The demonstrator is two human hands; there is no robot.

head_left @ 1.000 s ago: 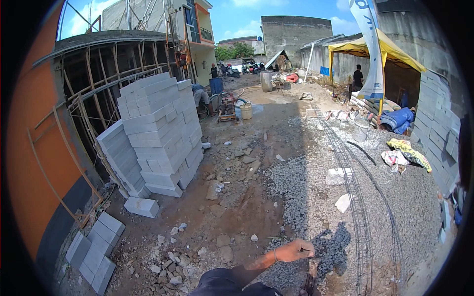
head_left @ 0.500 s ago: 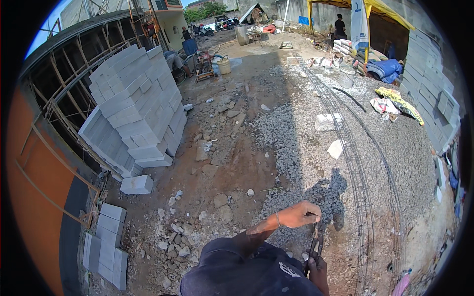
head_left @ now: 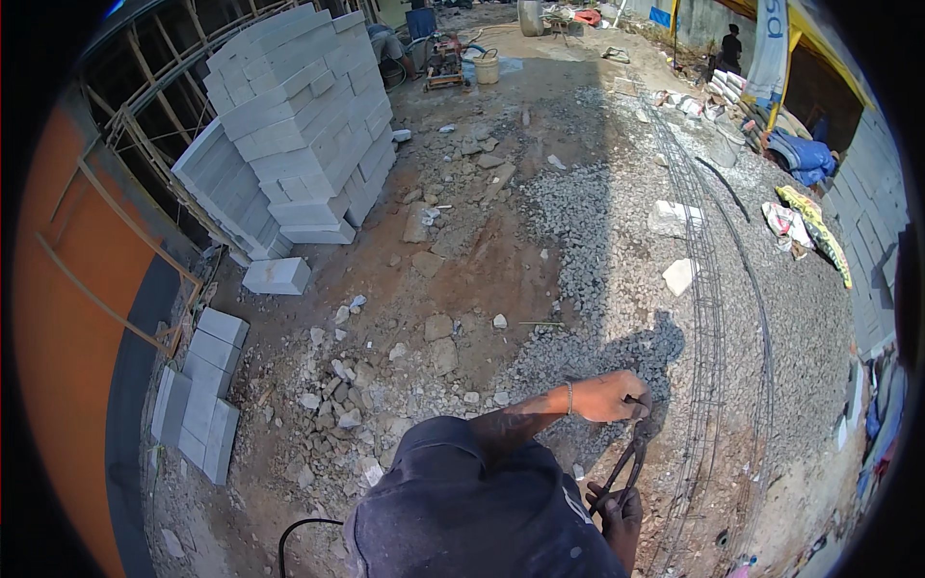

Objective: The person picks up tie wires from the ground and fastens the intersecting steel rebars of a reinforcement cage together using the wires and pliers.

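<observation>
My left hand [head_left: 613, 396], with a thin band at the wrist, is reached across in front of me. Its fingers are pinched closed at the jaw end of dark pincers [head_left: 636, 455]; whatever lies between them is hidden. Lower down, my right hand [head_left: 621, 515] grips the handles of the pincers, which point up toward the left hand. Just right of both hands runs a long cage of thin steel bars [head_left: 708, 318] on the gravel. My shadow [head_left: 647, 349] falls beside it.
Stacked pale blocks [head_left: 308, 144] stand at the left, with more blocks [head_left: 207, 385] lying nearer. Broken rubble [head_left: 337, 395] covers ground left of me. White chunks [head_left: 680, 277], a dark bent bar [head_left: 723, 188] and sacks [head_left: 814, 231] lie right. Another person [head_left: 730, 48] is far off.
The view has tilted down and shifted left. My left hand stays by the jaws of the pincers, and more of the handles and right hand now shows.
</observation>
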